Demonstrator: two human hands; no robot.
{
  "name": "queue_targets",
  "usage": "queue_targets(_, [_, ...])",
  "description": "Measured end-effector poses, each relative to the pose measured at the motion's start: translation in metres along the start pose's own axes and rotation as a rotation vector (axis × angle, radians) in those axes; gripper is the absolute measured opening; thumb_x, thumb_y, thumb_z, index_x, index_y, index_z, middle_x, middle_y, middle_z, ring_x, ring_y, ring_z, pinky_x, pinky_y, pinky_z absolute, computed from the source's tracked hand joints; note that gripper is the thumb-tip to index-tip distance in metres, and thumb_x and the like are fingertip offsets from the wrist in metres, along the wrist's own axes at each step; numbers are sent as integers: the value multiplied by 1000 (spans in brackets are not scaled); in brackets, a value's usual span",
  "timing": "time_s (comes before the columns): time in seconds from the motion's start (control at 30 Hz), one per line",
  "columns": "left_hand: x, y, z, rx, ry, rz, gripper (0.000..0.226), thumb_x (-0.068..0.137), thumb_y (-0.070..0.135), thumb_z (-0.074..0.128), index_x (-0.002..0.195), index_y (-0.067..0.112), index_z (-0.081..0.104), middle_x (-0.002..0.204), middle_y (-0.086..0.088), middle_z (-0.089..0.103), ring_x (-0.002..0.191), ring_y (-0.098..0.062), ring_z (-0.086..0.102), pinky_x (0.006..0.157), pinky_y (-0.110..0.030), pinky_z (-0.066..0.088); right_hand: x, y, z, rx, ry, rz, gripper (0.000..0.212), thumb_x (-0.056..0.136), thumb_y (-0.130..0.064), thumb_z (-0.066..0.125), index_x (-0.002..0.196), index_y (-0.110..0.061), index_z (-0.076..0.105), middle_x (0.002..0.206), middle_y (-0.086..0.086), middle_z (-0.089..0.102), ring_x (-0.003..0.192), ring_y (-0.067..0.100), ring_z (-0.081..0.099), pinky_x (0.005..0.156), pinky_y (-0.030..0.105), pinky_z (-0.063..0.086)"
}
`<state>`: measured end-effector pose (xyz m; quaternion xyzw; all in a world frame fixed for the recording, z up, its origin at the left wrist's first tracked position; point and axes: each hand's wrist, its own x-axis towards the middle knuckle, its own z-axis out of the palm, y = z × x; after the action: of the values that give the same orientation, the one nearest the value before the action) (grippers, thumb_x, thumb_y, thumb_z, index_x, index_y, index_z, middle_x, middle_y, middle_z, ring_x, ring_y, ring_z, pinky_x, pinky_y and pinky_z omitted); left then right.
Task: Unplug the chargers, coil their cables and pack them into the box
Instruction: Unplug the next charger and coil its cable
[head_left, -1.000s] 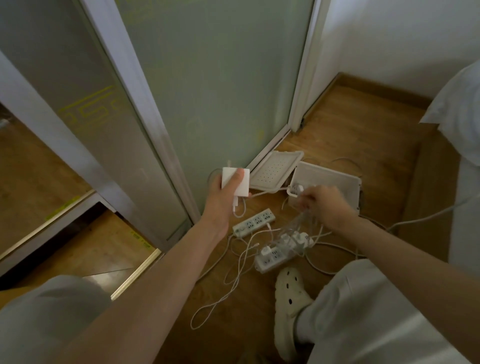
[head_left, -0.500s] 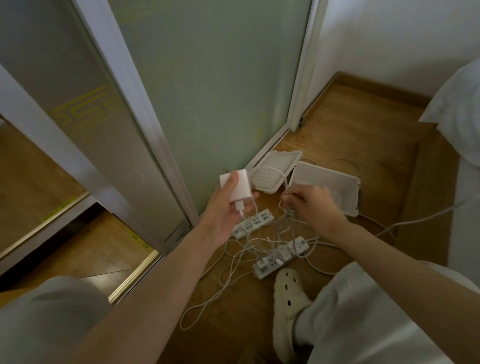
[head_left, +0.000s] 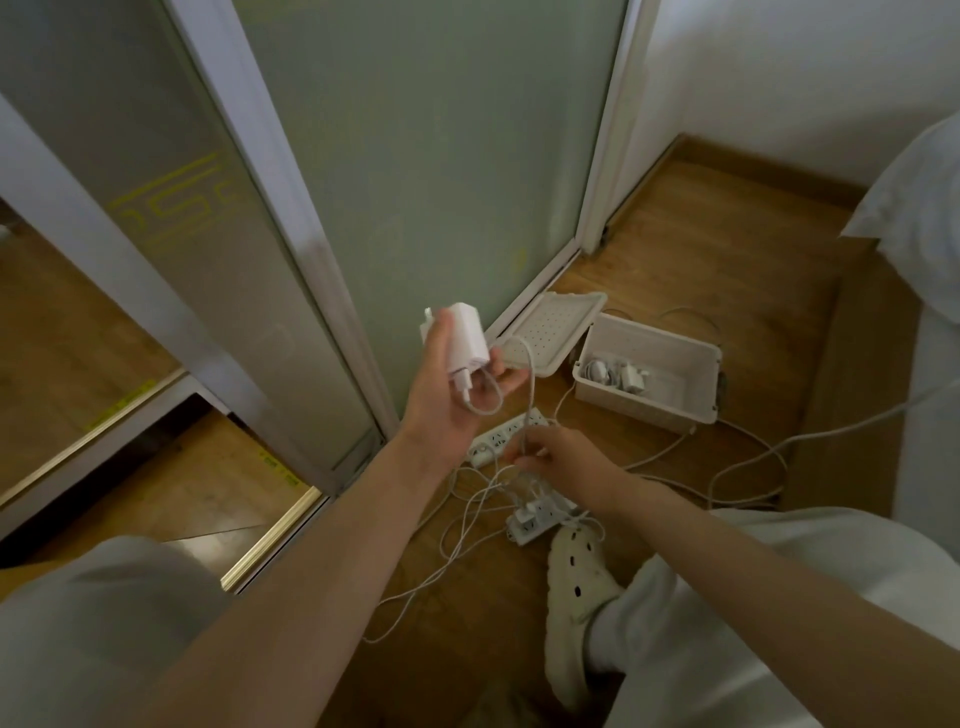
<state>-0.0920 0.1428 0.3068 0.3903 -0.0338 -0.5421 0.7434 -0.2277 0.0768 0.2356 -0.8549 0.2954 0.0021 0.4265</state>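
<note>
My left hand (head_left: 451, 387) holds a white charger brick (head_left: 464, 343) up in front of the glass door, thumb across it. Its white cable (head_left: 529, 384) loops out from the plug and runs down into my right hand (head_left: 556, 457), which pinches it just above the floor. The white box (head_left: 649, 400) stands open on the wood floor to the right, with a couple of chargers (head_left: 615, 373) and coiled cable inside. Its lid (head_left: 545, 340) leans against the door frame.
Two white power strips lie on the floor: one (head_left: 498, 439) by the door, one (head_left: 537, 517) near my white clog (head_left: 579, 582) with a plug in it. Loose white cables (head_left: 737, 467) trail across the floor. A bed edge (head_left: 930, 322) is on the right.
My left hand has turned palm-up with the charger and risen a little. My right hand has moved down and toward me along the cable, uncovering the inside of the box.
</note>
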Motion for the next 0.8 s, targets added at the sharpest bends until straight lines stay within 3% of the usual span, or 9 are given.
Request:
queue_targets(0.1, [1, 9, -11, -52, 60, 0, 37, 94, 43, 48, 106, 9, 47, 63, -7, 53, 41, -7, 45, 37, -17, 42, -4, 15, 0, -3, 62, 84, 22, 91, -13, 57, 111, -15, 67, 108, -7, 65, 91, 1, 60, 86, 16, 50])
queue_targets(0.17, [1, 11, -16, -13, 66, -3, 32, 95, 43, 47, 100, 11, 48, 61, -6, 52, 39, -6, 42, 34, -14, 36, -4, 20, -2, -43, 97, 189, 22, 91, -14, 58, 111, -13, 67, 110, 1, 67, 89, 9, 61, 87, 24, 51])
queue_targets(0.27, [-3, 8, -22, 93, 106, 21, 31, 92, 41, 53, 104, 12, 50, 71, -6, 55, 47, -8, 48, 42, -17, 43, -2, 26, -1, -123, 134, 292, 21, 91, -9, 57, 109, -9, 67, 106, 7, 67, 88, 15, 64, 85, 29, 53])
queue_targets(0.33, [-3, 6, -27, 338, 214, 120, 28, 91, 35, 58, 108, 14, 51, 84, -4, 55, 61, -12, 54, 56, -24, 50, -3, 27, 1, -150, 168, 329, 22, 90, -5, 56, 109, -9, 67, 106, 9, 67, 93, 17, 63, 85, 29, 53])
queue_targets(0.4, [-1, 6, -37, 811, 324, 279, 29, 89, 33, 61, 107, 16, 46, 87, 5, 51, 73, -11, 54, 63, -22, 50, -7, 24, 2, -140, 173, 317, 23, 91, -6, 55, 111, -10, 66, 106, 7, 66, 91, 15, 61, 82, 25, 51])
queue_targets(0.47, [-1, 6, -48, 1146, 368, 361, 32, 88, 36, 62, 107, 17, 43, 88, 7, 48, 74, -7, 50, 54, -14, 41, -12, 19, 4, -127, 163, 267, 23, 92, -8, 55, 112, -11, 65, 105, 5, 66, 89, 13, 62, 80, 23, 51])
queue_targets(0.6, [-3, -1, -62, 1398, 211, 301, 31, 89, 41, 59, 104, 17, 46, 90, 4, 52, 73, -6, 51, 44, -11, 39, -14, 11, 10, -117, 127, 187, 22, 92, -10, 54, 112, -10, 65, 104, 3, 66, 86, 9, 59, 74, 16, 44])
queue_targets(0.67, [-4, -7, -62, 1347, 111, 204, 29, 90, 41, 57, 105, 18, 48, 89, 4, 54, 73, -4, 52, 47, -10, 40, -13, 7, 13, -104, 100, 170, 23, 93, -11, 52, 113, -9, 65, 97, -2, 62, 77, 2, 54, 66, 10, 38])
queue_targets(0.8, [-12, -18, -59, 767, 2, -152, 37, 91, 38, 55, 120, 15, 53, 93, -5, 58, 72, -11, 56, 54, -18, 47, -13, -5, 20, -125, 32, 118, 21, 94, -9, 50, 104, -4, 67, 97, 7, 67, 82, 13, 61, 72, 18, 46])
